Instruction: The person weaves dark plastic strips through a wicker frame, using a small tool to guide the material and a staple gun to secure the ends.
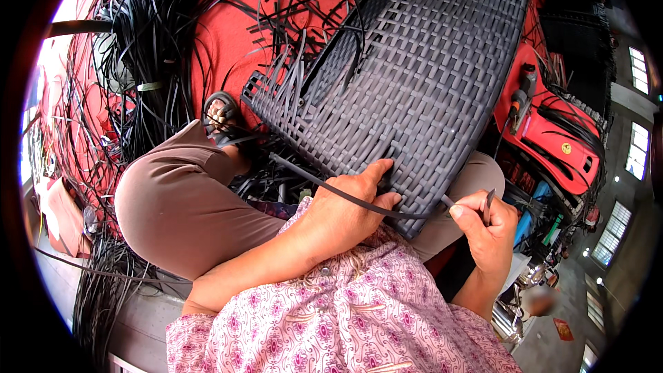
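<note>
At frame centre the woven panel (pixel 421 62) looks mostly finished; loose ends remain along its lower-left edge. The left hand (pixel 349 200) presses its near edge, while the right hand (pixel 487 224) pinches the strip (pixel 359 200), lower right.
</note>
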`<control>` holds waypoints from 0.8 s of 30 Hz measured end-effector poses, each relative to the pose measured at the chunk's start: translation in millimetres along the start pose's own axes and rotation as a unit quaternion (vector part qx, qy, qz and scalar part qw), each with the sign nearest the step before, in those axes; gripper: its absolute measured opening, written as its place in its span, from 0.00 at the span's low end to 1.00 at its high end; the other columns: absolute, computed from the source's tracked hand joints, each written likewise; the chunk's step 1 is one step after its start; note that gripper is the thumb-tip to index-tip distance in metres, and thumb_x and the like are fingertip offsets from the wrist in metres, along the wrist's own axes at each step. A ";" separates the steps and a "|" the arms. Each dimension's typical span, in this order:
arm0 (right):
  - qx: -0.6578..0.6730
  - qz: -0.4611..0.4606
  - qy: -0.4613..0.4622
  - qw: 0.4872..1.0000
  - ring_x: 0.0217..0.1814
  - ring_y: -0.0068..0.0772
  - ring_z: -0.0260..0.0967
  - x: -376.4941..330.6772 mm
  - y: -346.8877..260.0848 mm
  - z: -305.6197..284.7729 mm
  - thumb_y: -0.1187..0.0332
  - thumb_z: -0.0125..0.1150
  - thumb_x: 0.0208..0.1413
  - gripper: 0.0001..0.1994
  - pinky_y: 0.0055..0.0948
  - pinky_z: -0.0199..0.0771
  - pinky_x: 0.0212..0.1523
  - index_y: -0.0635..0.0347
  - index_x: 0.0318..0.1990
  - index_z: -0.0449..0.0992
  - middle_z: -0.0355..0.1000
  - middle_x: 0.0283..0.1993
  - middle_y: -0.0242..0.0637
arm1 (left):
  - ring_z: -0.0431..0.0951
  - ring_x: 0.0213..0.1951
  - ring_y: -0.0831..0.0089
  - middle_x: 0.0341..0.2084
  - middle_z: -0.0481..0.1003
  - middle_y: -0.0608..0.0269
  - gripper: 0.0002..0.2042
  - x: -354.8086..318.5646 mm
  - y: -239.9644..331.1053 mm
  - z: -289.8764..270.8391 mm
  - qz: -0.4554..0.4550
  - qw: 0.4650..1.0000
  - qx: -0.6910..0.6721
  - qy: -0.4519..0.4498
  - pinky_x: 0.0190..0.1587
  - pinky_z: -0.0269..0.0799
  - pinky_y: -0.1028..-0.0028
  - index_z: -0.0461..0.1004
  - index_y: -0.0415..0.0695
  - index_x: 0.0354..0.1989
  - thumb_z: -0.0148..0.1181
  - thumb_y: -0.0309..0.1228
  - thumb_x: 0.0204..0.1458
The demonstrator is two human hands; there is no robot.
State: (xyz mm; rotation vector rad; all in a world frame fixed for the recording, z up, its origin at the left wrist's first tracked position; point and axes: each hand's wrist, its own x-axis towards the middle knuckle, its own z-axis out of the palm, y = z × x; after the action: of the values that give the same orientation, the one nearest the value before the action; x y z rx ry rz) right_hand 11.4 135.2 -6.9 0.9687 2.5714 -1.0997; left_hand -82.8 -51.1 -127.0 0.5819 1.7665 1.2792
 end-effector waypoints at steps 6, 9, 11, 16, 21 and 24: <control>0.023 0.016 -0.007 1.000 0.24 0.17 0.64 3.0 -0.1 1.1 0.74 0.69 0.51 0.07 0.22 0.62 0.26 0.68 0.28 0.77 0.70 0.22 0.30 | 0.80 0.24 0.49 0.21 0.77 0.43 0.22 5.6 -4.1 -2.9 0.040 0.992 0.122 -0.005 0.28 0.75 0.59 0.71 0.38 0.57 0.64 0.37 0.57; 0.035 0.028 -0.005 0.999 0.25 0.15 0.62 3.7 0.8 3.2 0.75 0.68 0.52 0.07 0.21 0.61 0.26 0.68 0.28 0.76 0.69 0.21 0.28 | 0.80 0.25 0.48 0.21 0.77 0.43 0.21 6.9 1.3 -4.6 0.043 0.990 0.131 -0.010 0.28 0.75 0.57 0.73 0.39 0.54 0.64 0.39 0.57; 0.034 0.040 0.000 0.999 0.25 0.14 0.61 3.6 0.6 5.4 0.75 0.68 0.53 0.07 0.21 0.60 0.26 0.68 0.28 0.76 0.68 0.21 0.27 | 0.80 0.26 0.48 0.21 0.77 0.43 0.21 5.9 -3.7 -0.9 0.076 0.990 0.116 0.024 0.28 0.75 0.56 0.73 0.39 0.53 0.65 0.39 0.57; 0.014 0.049 0.010 0.999 0.25 0.13 0.60 6.2 1.2 9.0 0.75 0.67 0.53 0.07 0.21 0.59 0.26 0.68 0.28 0.76 0.67 0.21 0.27 | 0.80 0.26 0.48 0.21 0.76 0.44 0.20 8.5 -8.5 -2.4 0.063 0.996 0.064 0.024 0.29 0.74 0.56 0.72 0.38 0.52 0.65 0.38 0.57; 0.015 0.047 0.000 0.999 0.25 0.14 0.60 6.8 9.6 7.9 0.73 0.68 0.54 0.08 0.22 0.59 0.26 0.67 0.28 0.76 0.67 0.21 0.26 | 0.80 0.26 0.47 0.21 0.76 0.46 0.17 15.3 -5.3 -11.8 0.003 1.000 0.000 0.013 0.30 0.74 0.56 0.72 0.37 0.53 0.61 0.32 0.59; 0.039 0.056 -0.015 0.998 0.25 0.14 0.60 7.6 15.2 6.5 0.72 0.68 0.54 0.09 0.22 0.60 0.26 0.67 0.29 0.76 0.67 0.21 0.26 | 0.80 0.25 0.50 0.21 0.76 0.48 0.16 15.1 -9.7 -10.7 0.062 0.992 0.106 0.027 0.28 0.73 0.58 0.71 0.39 0.54 0.58 0.27 0.57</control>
State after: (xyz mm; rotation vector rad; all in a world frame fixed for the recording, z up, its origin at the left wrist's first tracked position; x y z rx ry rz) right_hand 14.6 142.3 -23.4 1.0900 2.4348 -1.1828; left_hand -98.7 -48.7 -140.3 0.7935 1.9509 1.2072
